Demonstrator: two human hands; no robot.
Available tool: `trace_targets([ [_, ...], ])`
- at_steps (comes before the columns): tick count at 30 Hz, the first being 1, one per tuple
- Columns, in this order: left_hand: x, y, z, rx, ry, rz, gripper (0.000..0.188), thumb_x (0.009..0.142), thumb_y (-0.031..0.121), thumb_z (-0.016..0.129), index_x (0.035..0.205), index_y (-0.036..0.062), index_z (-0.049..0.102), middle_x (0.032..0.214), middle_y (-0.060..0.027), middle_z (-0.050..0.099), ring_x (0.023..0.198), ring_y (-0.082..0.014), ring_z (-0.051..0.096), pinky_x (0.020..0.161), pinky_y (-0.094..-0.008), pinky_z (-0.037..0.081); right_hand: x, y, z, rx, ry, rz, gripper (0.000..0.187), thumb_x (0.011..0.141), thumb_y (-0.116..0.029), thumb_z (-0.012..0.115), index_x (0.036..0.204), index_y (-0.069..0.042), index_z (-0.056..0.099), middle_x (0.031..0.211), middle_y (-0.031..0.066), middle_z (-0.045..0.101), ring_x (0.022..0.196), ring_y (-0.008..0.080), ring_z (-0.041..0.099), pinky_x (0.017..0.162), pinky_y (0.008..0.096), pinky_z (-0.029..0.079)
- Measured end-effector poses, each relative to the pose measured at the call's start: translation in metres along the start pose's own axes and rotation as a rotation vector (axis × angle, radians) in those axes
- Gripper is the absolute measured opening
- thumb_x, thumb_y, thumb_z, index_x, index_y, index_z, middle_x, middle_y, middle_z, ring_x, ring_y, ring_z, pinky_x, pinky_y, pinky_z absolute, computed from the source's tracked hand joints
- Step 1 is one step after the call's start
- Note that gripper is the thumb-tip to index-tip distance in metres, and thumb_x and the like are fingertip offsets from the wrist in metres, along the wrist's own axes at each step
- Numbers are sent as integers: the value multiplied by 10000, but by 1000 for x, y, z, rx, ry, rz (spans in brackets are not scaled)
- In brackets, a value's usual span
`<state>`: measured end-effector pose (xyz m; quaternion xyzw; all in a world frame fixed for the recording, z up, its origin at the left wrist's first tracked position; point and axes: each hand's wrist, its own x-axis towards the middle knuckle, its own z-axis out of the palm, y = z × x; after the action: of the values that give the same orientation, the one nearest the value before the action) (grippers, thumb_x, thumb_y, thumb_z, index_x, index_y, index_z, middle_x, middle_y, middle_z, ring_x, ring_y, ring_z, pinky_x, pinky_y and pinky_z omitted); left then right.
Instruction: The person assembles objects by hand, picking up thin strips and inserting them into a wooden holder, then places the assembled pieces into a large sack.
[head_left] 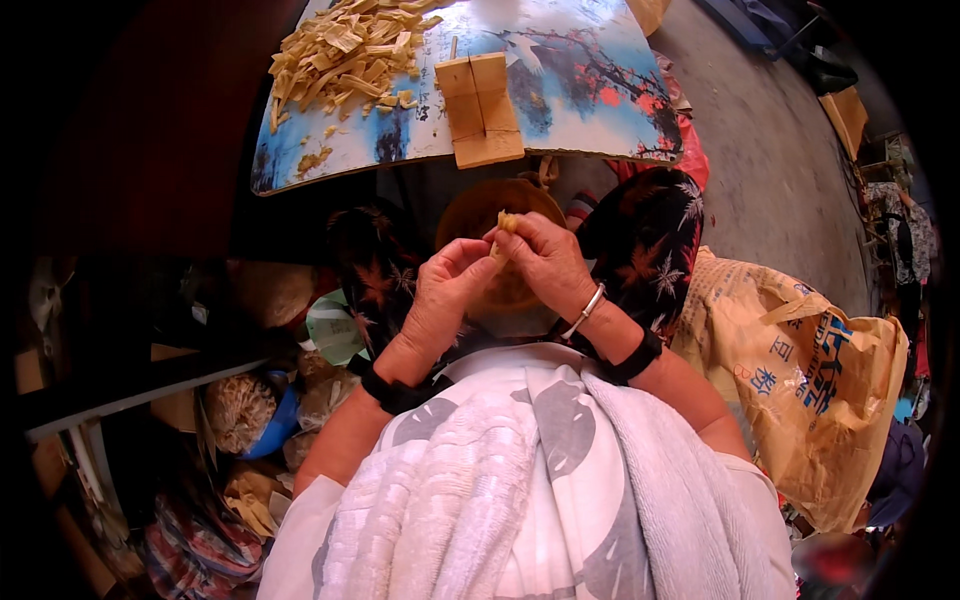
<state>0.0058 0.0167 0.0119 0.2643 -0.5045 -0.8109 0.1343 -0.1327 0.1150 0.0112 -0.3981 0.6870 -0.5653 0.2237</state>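
Over a round brown basin between my knees, both my hands meet at their fingertips. My right hand pinches a small pale-yellow strip, which looks folded or curled at its top. The fingers of my left hand are closed against the strip's lower part, just beside the right thumb. What lies in the basin is mostly hidden by my hands and too dark to make out.
Ahead stands a low painted table with a heap of pale-yellow strips at its left. A wooden block with a dark line across it sits at the near edge. A large tan sack lies right; a blue bowl left.
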Motion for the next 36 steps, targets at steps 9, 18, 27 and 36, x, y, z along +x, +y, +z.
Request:
trace_targets([
  [9, -5, 12, 8, 250, 73, 99, 101, 943, 128, 612, 961, 33, 644, 786, 62, 590, 717, -3, 505, 645, -163, 425, 5, -10, -5, 419, -159, 302, 184, 856, -163, 727, 943, -49, 612, 792, -45, 595, 692, 30, 532, 591, 193, 455],
  [18, -19, 20, -20, -22, -10, -122, 86, 958, 123, 582, 928, 58, 628, 643, 91, 453, 489, 7, 330, 434, -168, 240, 17, -8, -22, 538, -169, 473, 107, 886, -158, 678, 893, -83, 603, 711, -61, 533, 591, 18, 463, 509, 177, 367],
  [27, 43, 63, -15, 578, 44, 310, 110, 961, 133, 583, 931, 42, 639, 694, 74, 502, 570, -13, 425, 503, -172, 338, 62, -38, -41, 485, -200, 276, 184, 979, -234, 570, 1036, -66, 617, 735, -51, 533, 602, 26, 471, 526, 176, 380],
  [36, 126, 114, -12, 844, 267, 562, 144, 929, 129, 620, 892, -8, 640, 702, 32, 555, 685, -56, 487, 622, -231, 422, 144, -29, -33, -4, 161, -47, 159, 956, -177, 575, 940, -22, 602, 689, 82, 635, 592, 163, 618, 553, 300, 493],
])
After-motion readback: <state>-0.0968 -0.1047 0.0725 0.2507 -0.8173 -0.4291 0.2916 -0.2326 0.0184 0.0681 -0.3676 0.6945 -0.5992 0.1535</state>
